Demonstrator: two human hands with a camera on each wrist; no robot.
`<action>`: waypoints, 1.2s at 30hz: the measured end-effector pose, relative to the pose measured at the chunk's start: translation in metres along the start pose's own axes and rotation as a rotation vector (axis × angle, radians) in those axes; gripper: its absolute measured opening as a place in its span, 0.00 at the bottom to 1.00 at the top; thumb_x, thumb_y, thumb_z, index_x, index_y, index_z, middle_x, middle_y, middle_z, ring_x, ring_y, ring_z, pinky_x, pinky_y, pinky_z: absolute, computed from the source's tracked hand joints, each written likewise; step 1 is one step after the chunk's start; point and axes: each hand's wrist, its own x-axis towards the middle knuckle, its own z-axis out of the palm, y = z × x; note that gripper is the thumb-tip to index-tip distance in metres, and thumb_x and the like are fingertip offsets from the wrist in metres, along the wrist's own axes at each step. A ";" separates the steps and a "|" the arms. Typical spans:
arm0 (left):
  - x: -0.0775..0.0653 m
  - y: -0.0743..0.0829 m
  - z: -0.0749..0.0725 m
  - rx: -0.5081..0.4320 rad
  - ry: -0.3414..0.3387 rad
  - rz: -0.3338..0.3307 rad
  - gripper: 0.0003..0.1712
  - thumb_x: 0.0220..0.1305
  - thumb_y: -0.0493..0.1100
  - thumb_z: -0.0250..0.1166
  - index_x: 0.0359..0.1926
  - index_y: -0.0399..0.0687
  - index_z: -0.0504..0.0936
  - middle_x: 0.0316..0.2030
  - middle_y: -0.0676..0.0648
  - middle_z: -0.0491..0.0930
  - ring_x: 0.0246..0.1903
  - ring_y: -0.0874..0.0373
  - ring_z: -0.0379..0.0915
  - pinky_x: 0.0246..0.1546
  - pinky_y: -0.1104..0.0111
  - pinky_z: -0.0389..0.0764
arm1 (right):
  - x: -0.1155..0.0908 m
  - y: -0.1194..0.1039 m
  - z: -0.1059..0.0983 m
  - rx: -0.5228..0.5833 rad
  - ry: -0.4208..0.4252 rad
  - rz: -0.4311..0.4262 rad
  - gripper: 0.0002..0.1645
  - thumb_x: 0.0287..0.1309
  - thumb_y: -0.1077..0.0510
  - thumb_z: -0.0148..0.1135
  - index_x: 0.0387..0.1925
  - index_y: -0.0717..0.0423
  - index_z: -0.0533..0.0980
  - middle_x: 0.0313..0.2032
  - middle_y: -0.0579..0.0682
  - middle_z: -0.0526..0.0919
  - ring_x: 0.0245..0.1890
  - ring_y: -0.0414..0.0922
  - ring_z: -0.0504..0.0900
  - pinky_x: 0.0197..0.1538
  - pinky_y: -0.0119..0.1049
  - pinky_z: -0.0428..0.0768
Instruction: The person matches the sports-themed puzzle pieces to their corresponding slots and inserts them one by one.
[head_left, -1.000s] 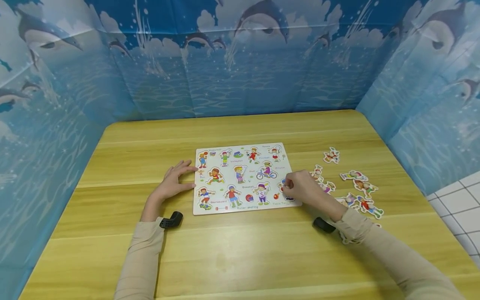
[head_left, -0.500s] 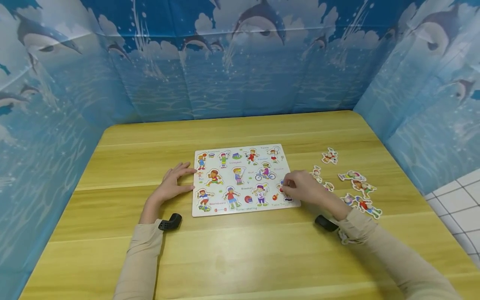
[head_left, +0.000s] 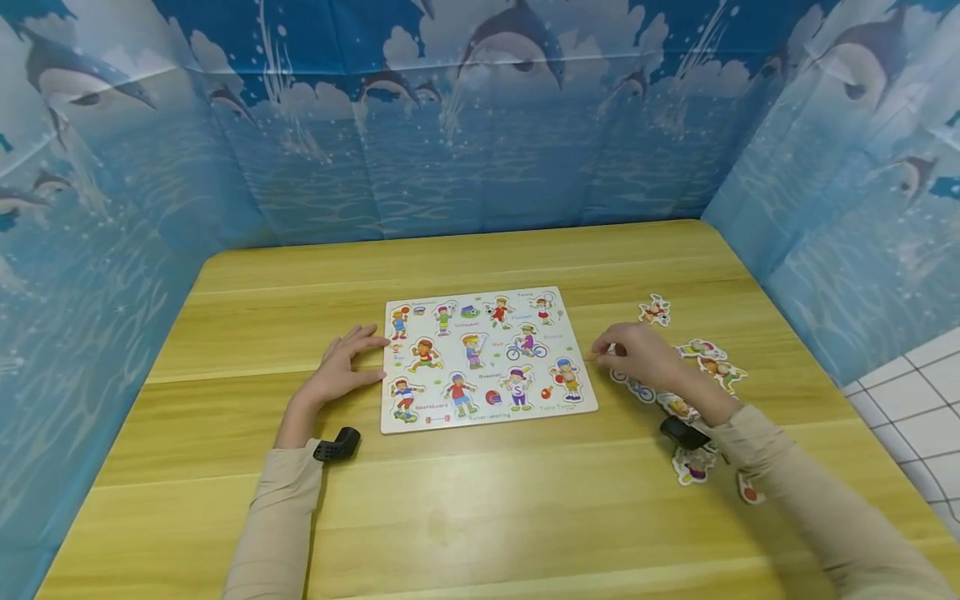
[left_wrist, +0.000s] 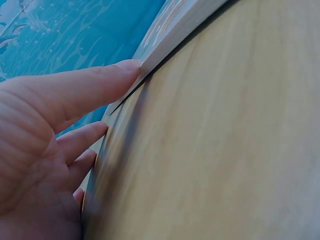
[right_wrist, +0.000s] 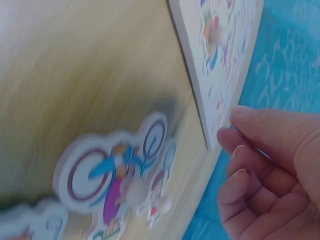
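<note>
A white wooden peg puzzle board (head_left: 452,357) printed with sporting children lies mid-table. My left hand (head_left: 337,371) is at its left edge, thumb and fingertips touching the side, fingers fairly straight. A table-tennis puzzle piece (head_left: 567,379) sits in the board's lower right corner; its round knob (right_wrist: 216,36) shows in the right wrist view. Just off the right edge, over the table, my right hand (head_left: 645,358) has loosely curled fingers, thumb near the index finger, and nothing visible between them. Below it lies a bicycle puzzle piece (right_wrist: 117,167) with a knob, partly covered in the head view.
Several loose puzzle pieces lie right of the board, including a runner piece (head_left: 722,372) and one farther back (head_left: 655,310). More lie under the right forearm (head_left: 693,465). The wooden table (head_left: 450,517) meets a blue dolphin curtain (head_left: 450,167) at the back and sides.
My right hand has left the table-tennis piece at the board's lower right corner and moved right, above the loose pieces. The left hand stays at the left edge.
</note>
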 end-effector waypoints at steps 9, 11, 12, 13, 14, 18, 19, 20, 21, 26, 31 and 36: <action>0.000 -0.001 0.000 0.013 -0.006 0.007 0.30 0.56 0.43 0.67 0.61 0.46 0.70 0.72 0.36 0.51 0.73 0.37 0.35 0.70 0.42 0.30 | -0.003 0.023 -0.009 -0.027 0.005 0.012 0.07 0.53 0.67 0.62 0.36 0.62 0.82 0.31 0.56 0.84 0.17 0.35 0.64 0.22 0.29 0.64; 0.000 -0.001 0.000 0.019 -0.007 0.011 0.31 0.56 0.43 0.67 0.61 0.46 0.70 0.72 0.35 0.51 0.73 0.37 0.35 0.70 0.41 0.30 | -0.003 0.029 -0.011 -0.034 0.005 0.026 0.07 0.53 0.66 0.63 0.36 0.61 0.82 0.32 0.56 0.85 0.17 0.35 0.64 0.22 0.30 0.64; 0.000 -0.001 0.000 0.023 -0.007 0.013 0.31 0.56 0.43 0.67 0.61 0.46 0.70 0.72 0.35 0.51 0.73 0.37 0.35 0.70 0.41 0.30 | -0.004 0.032 -0.011 -0.042 0.003 0.030 0.07 0.54 0.65 0.63 0.36 0.61 0.82 0.32 0.55 0.85 0.17 0.35 0.65 0.22 0.30 0.65; 0.000 -0.001 0.000 0.023 -0.007 0.014 0.31 0.56 0.43 0.67 0.61 0.46 0.70 0.72 0.35 0.51 0.73 0.37 0.35 0.70 0.41 0.30 | -0.004 0.034 -0.013 -0.044 0.000 0.029 0.07 0.54 0.65 0.63 0.36 0.60 0.82 0.32 0.55 0.85 0.17 0.34 0.65 0.22 0.31 0.65; 0.000 -0.001 0.000 0.022 -0.006 0.014 0.31 0.56 0.43 0.67 0.61 0.45 0.70 0.72 0.35 0.51 0.73 0.37 0.35 0.70 0.41 0.30 | -0.005 0.036 -0.014 -0.043 -0.003 0.031 0.07 0.54 0.64 0.63 0.36 0.60 0.82 0.32 0.55 0.84 0.16 0.34 0.65 0.22 0.31 0.65; 0.000 0.000 0.000 0.024 -0.004 0.016 0.31 0.56 0.42 0.67 0.61 0.44 0.70 0.71 0.34 0.51 0.73 0.36 0.35 0.69 0.41 0.31 | -0.005 0.045 -0.019 -0.047 -0.032 0.017 0.06 0.55 0.64 0.62 0.35 0.59 0.82 0.35 0.56 0.84 0.19 0.36 0.68 0.25 0.33 0.67; 0.000 -0.001 0.000 0.024 -0.004 0.016 0.31 0.56 0.42 0.67 0.61 0.44 0.70 0.71 0.34 0.51 0.73 0.36 0.35 0.69 0.41 0.31 | -0.005 0.047 -0.020 -0.046 -0.039 0.015 0.06 0.54 0.64 0.63 0.35 0.58 0.82 0.36 0.56 0.84 0.21 0.36 0.70 0.26 0.33 0.69; 0.000 -0.001 0.000 0.023 -0.004 0.015 0.31 0.56 0.42 0.67 0.61 0.44 0.70 0.71 0.34 0.51 0.73 0.36 0.35 0.69 0.41 0.31 | -0.004 0.049 -0.021 -0.047 -0.047 0.019 0.06 0.54 0.65 0.63 0.34 0.58 0.82 0.36 0.56 0.84 0.23 0.38 0.72 0.27 0.34 0.70; 0.000 0.000 0.000 0.024 -0.004 0.014 0.31 0.56 0.42 0.67 0.61 0.44 0.70 0.71 0.34 0.52 0.73 0.36 0.35 0.70 0.41 0.31 | -0.004 0.051 -0.021 -0.054 -0.052 0.014 0.06 0.54 0.65 0.63 0.34 0.57 0.83 0.36 0.56 0.85 0.25 0.40 0.74 0.29 0.35 0.71; 0.000 -0.001 -0.001 0.023 -0.008 0.011 0.31 0.56 0.42 0.67 0.61 0.45 0.71 0.71 0.35 0.52 0.73 0.37 0.35 0.70 0.41 0.30 | -0.001 0.059 -0.018 -0.087 -0.063 -0.025 0.06 0.52 0.66 0.64 0.31 0.55 0.83 0.34 0.53 0.85 0.30 0.44 0.79 0.32 0.35 0.75; -0.001 0.001 -0.001 0.013 -0.006 0.010 0.31 0.56 0.42 0.67 0.61 0.46 0.71 0.72 0.36 0.52 0.73 0.37 0.34 0.70 0.41 0.29 | 0.002 0.062 -0.016 -0.107 -0.064 -0.069 0.07 0.50 0.66 0.65 0.32 0.54 0.83 0.33 0.51 0.84 0.27 0.39 0.76 0.29 0.32 0.74; -0.001 0.002 -0.001 0.022 -0.005 0.013 0.31 0.56 0.42 0.67 0.61 0.45 0.71 0.71 0.35 0.52 0.73 0.36 0.35 0.70 0.41 0.30 | 0.005 0.063 -0.016 -0.123 -0.065 -0.113 0.08 0.49 0.67 0.66 0.32 0.53 0.83 0.32 0.49 0.84 0.24 0.35 0.73 0.28 0.31 0.73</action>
